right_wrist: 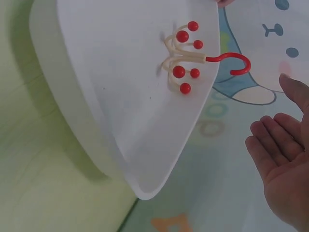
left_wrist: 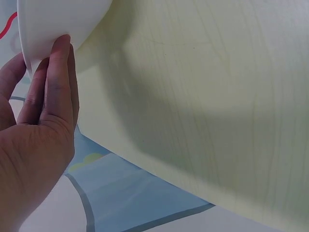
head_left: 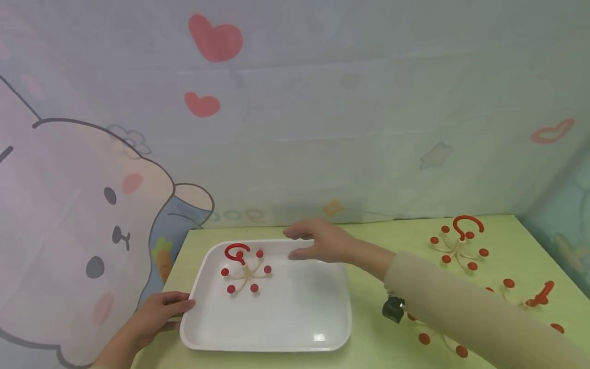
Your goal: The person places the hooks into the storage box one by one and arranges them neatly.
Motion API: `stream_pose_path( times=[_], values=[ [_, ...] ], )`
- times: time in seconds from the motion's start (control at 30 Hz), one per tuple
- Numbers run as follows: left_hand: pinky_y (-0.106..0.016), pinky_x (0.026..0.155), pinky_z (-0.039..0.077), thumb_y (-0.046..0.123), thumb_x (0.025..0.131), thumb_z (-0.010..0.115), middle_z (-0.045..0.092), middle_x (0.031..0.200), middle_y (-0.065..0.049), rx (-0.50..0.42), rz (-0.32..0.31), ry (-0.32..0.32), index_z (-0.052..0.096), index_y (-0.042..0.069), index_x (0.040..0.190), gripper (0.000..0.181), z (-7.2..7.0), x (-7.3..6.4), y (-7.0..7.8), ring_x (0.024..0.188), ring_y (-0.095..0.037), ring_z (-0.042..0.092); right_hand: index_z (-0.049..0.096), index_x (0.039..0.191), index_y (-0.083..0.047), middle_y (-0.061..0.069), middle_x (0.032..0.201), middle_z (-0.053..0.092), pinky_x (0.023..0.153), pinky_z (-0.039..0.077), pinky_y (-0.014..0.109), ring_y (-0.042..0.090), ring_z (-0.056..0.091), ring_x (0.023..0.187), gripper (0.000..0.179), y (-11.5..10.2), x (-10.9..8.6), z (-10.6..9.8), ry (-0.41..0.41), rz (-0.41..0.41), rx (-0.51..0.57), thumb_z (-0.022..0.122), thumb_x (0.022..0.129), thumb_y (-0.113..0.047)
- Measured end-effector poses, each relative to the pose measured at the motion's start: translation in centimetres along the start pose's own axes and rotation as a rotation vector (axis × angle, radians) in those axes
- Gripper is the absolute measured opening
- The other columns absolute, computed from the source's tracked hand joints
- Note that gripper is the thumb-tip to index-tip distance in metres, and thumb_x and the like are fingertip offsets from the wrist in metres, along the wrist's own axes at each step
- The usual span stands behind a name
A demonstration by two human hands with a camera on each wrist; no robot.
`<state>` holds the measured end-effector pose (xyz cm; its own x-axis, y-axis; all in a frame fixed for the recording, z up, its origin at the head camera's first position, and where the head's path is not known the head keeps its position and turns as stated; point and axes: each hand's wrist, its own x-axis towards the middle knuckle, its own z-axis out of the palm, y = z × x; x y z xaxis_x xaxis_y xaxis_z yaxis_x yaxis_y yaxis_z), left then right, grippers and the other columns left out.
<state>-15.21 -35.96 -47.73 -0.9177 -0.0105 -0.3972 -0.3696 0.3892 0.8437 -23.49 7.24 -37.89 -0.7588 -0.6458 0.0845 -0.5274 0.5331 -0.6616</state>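
Note:
A white tray [head_left: 276,328] lies on the table. In its far left part stands a cream hook hanger [head_left: 246,270] with a red hook on top and several curved arms tipped with red balls. My left hand [head_left: 159,312] grips the tray's left rim; in the left wrist view the fingers [left_wrist: 59,79] lie against the outer wall and the thumb is on the other side of the rim. Over the tray's far right edge, my right hand [head_left: 329,242] is held in the air with its fingers apart and nothing in them. The right wrist view shows its palm [right_wrist: 289,179] bare, away from the hanger.
On the pale green table [head_left: 369,287] to the right are more such hangers: one at the back [head_left: 458,248], one lying tilted [head_left: 536,301], and another [head_left: 424,338] partly hidden by my right sleeve [head_left: 451,307]. A printed cloth [head_left: 322,128] hangs behind the table.

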Motion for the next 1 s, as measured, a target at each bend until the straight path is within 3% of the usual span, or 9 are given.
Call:
stream_pose_path(
  times=[0.33,0.8,1.0],
  values=[
    [-0.041,0.086,0.067,0.018,0.101,0.076,0.074,0.114,-0.009,0.003,0.013,0.004,0.063,-0.015,0.129,0.046,-0.1,0.2,0.1,0.098,-0.021,0.073,0.069,0.140,-0.006,0.007,0.138,0.072,0.112,0.054,0.043,0.026,0.068,0.127,0.054,1.7,-4.2,-2.8,0.040,-0.068,0.002,0.083,0.095,-0.033],
    [-0.041,0.087,0.066,0.018,0.102,0.075,0.073,0.115,-0.010,0.008,0.018,-0.009,0.063,-0.015,0.130,0.046,-0.1,0.0,0.4,0.100,-0.020,0.073,0.072,0.137,-0.012,0.000,0.133,0.073,0.106,0.058,0.048,0.025,0.069,0.123,0.055,3.3,-10.8,-6.9,0.111,0.005,-0.084,0.085,0.093,-0.043],
    [-0.042,0.087,0.066,0.017,0.101,0.075,0.073,0.116,-0.011,0.000,0.017,-0.005,0.063,-0.016,0.130,0.046,0.0,-0.1,0.4,0.100,-0.021,0.073,0.072,0.137,-0.018,-0.006,0.134,0.072,0.104,0.059,0.044,0.021,0.069,0.123,0.054,3.9,-13.7,-8.1,0.157,0.053,-0.117,0.085,0.092,-0.046]
  ],
)
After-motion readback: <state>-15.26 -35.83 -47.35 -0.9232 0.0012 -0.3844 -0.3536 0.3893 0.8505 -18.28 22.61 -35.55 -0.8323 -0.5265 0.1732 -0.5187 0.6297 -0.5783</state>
